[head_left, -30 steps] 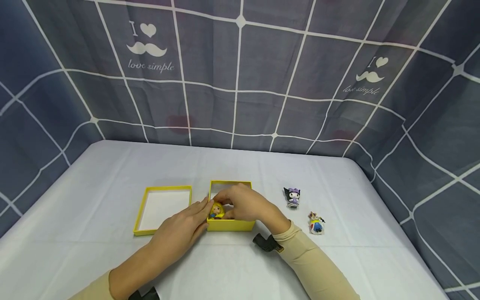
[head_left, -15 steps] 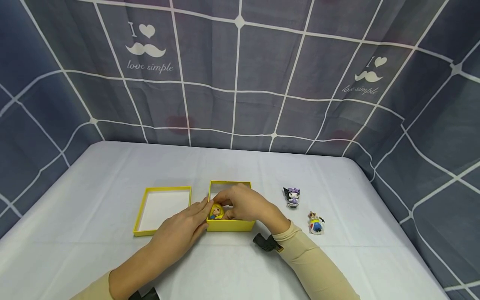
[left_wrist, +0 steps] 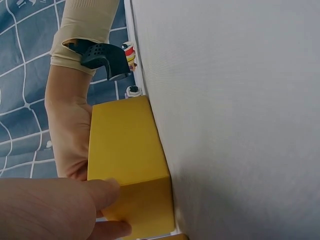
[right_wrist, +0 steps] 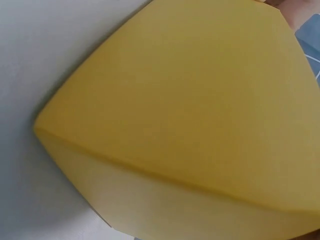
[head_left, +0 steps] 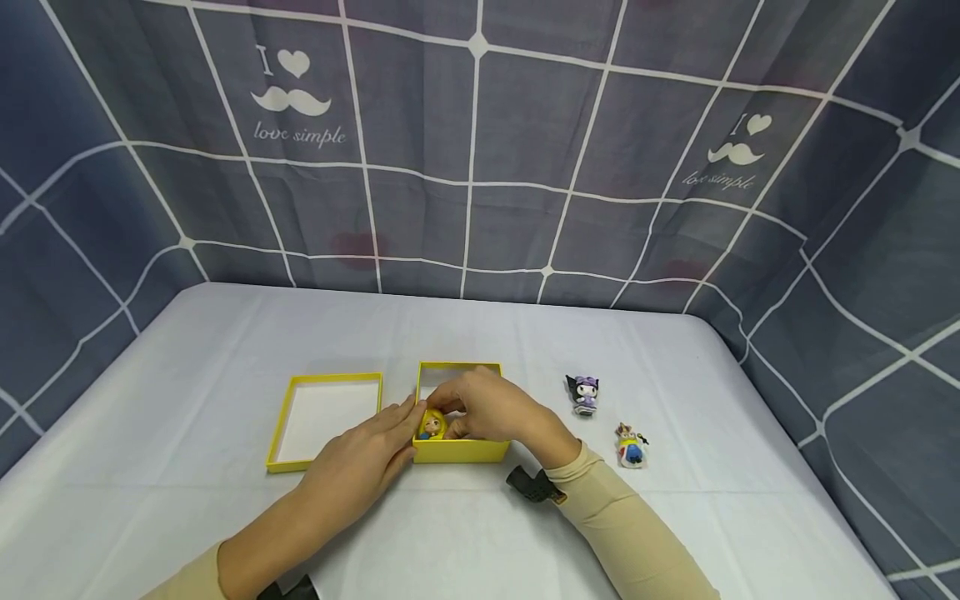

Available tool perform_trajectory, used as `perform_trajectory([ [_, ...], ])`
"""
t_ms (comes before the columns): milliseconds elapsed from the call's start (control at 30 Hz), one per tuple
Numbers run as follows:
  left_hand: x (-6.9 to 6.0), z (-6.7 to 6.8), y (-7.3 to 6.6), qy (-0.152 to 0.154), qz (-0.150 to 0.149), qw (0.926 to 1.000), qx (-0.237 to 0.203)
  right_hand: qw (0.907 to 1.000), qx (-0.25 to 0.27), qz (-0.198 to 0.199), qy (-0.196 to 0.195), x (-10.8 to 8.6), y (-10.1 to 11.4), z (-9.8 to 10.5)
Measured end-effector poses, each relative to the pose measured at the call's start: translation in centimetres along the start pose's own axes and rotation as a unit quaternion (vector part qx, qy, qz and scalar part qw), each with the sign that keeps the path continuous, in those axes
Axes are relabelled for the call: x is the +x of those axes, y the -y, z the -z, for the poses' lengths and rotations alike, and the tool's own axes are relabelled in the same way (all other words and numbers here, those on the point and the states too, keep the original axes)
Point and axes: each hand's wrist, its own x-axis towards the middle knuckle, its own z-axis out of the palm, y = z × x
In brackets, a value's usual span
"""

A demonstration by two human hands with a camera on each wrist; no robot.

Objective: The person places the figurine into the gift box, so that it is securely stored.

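A yellow box (head_left: 461,452) stands open on the white table, and a small yellow-haired figure (head_left: 432,427) is in its near left corner. My right hand (head_left: 491,406) reaches into the box, its thumb and fingers round the figure's right side. My left hand (head_left: 363,454) rests with nearly straight fingers against the box's left wall. The left wrist view has the left hand (left_wrist: 50,207) touching the outside of the yellow box (left_wrist: 130,145). Only the outer walls of the box (right_wrist: 180,100) fill most of the right wrist view; the right hand's fingertips are hidden there.
A yellow-rimmed lid (head_left: 281,427), white inside, lies left of the box. To the right are a black and purple figure (head_left: 584,395) and a figure in blue and yellow (head_left: 632,447). A dark grid-patterned curtain (head_left: 420,208) hangs behind and beside the table (head_left: 480,533).
The yellow-haired figure has shifted and turned slightly in the box's corner under my right hand. Both hands otherwise stay nearly where they were.
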Motion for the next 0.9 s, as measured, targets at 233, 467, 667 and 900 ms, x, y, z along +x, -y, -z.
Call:
perform_trajectory([
  [233,0.1,0.0,0.0,-0.006,-0.001,1.0,-0.001,0.9989,-0.047,0.001,0.005,-0.1,0.3,0.5],
  [467,0.0,0.1,-0.1,-0.013,0.001,0.9999,-0.003,0.9996,-0.02,0.008,0.016,-0.4,0.3,1.0],
  [667,0.0,0.1,-0.1,-0.016,0.0,0.9999,-0.002,0.9996,-0.024,-0.004,0.018,-0.7,0.5,1.2],
  [900,-0.1,-0.1,0.0,-0.015,0.001,0.9999,-0.003,0.9997,-0.011,-0.01,0.021,-1.2,0.5,1.2],
])
